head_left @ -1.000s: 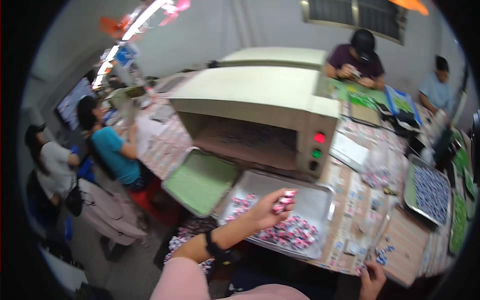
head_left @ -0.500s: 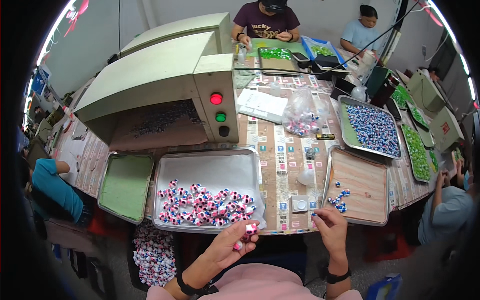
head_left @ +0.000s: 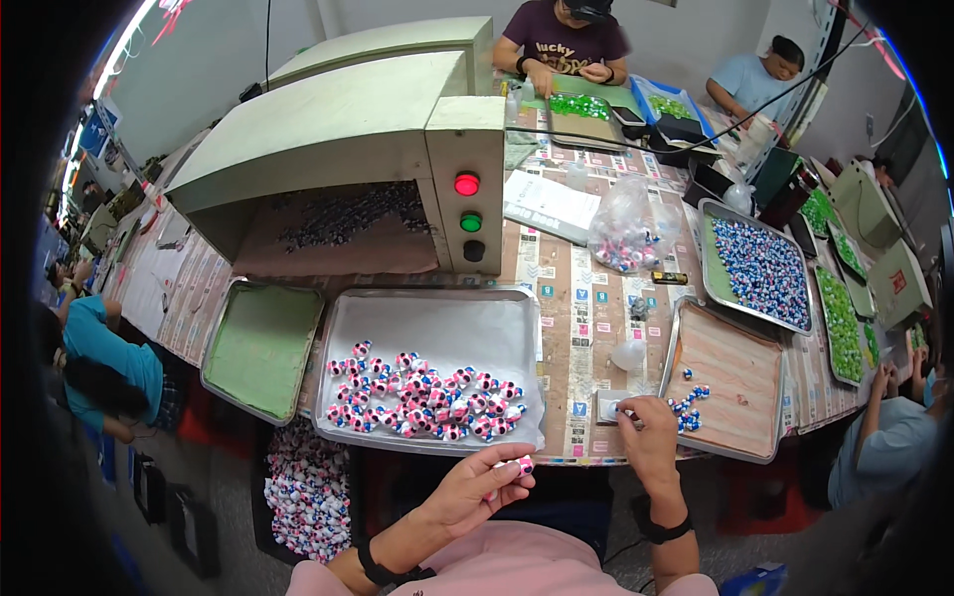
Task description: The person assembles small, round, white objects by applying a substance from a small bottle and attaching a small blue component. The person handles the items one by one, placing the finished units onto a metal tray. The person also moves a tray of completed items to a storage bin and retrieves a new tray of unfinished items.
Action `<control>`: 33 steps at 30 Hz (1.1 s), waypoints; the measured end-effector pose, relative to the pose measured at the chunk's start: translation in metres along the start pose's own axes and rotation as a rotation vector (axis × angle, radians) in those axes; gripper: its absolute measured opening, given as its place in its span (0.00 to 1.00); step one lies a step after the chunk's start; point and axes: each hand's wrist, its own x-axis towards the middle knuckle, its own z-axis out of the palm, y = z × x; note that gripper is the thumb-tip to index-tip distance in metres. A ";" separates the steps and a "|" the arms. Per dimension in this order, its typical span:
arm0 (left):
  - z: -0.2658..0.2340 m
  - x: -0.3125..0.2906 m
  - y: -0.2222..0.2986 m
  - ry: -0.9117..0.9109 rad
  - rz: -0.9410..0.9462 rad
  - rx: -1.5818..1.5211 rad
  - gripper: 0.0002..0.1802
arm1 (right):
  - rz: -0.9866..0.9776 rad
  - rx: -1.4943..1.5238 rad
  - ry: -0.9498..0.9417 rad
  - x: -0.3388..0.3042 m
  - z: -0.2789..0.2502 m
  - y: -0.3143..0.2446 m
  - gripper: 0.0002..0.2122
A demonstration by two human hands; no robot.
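Observation:
My left hand [head_left: 475, 495] is closed around small pink, white and black figure pieces, just off the near edge of a metal tray [head_left: 427, 298]. One piece [head_left: 525, 465] shows between its thumb and fingers. To the right, my right hand [head_left: 653, 442] is pinched together with its fingertips at a small white round dish [head_left: 609, 405] on a greyish block. Whatever those fingertips hold is hidden. Many similar pink and white pieces with blue parts [head_left: 437, 397] lie on white paper in the tray. Small blue and white pieces [head_left: 689, 405] lie beside my right hand.
A pale machine [head_left: 328, 149] with an open mouth stands behind the tray. A wooden-patterned tray [head_left: 735, 368], a tray of blue pieces [head_left: 760, 268] and a green-lined tray [head_left: 260, 348] flank the work. A filled black bin [head_left: 308, 497] sits below. Other people work around the table.
My right hand has moved up and forward, bringing its fingertips to the white dish. My left hand keeps its pieces, turned slightly. The whole view has shifted a little.

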 end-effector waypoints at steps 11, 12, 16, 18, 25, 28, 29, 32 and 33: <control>0.003 0.013 -0.006 0.000 -0.058 -0.031 0.22 | 0.171 0.472 -0.121 -0.014 -0.016 -0.043 0.09; 0.002 0.013 -0.006 -0.005 -0.058 -0.043 0.22 | 0.174 0.562 -0.154 -0.018 -0.016 -0.050 0.09; -0.007 0.016 -0.012 -0.082 -0.050 -0.076 0.20 | 0.189 0.819 -0.254 -0.037 -0.009 -0.075 0.08; -0.009 0.018 -0.014 -0.104 -0.040 -0.072 0.18 | 0.190 0.868 -0.269 -0.042 -0.006 -0.081 0.10; -0.002 0.016 -0.013 -0.062 -0.026 -0.024 0.15 | 0.197 0.875 -0.221 -0.046 0.000 -0.085 0.10; -0.002 0.015 -0.013 -0.062 -0.023 -0.015 0.15 | 0.185 0.845 -0.240 -0.046 0.001 -0.082 0.10; -0.002 0.015 -0.012 -0.062 -0.024 -0.012 0.14 | 0.184 0.831 -0.246 -0.046 0.001 -0.082 0.10; 0.001 0.014 -0.012 -0.045 -0.007 0.033 0.13 | 0.188 0.821 -0.285 -0.044 -0.003 -0.083 0.10; 0.001 0.015 -0.012 -0.049 -0.007 0.048 0.13 | 0.192 0.824 -0.298 -0.043 -0.005 -0.083 0.10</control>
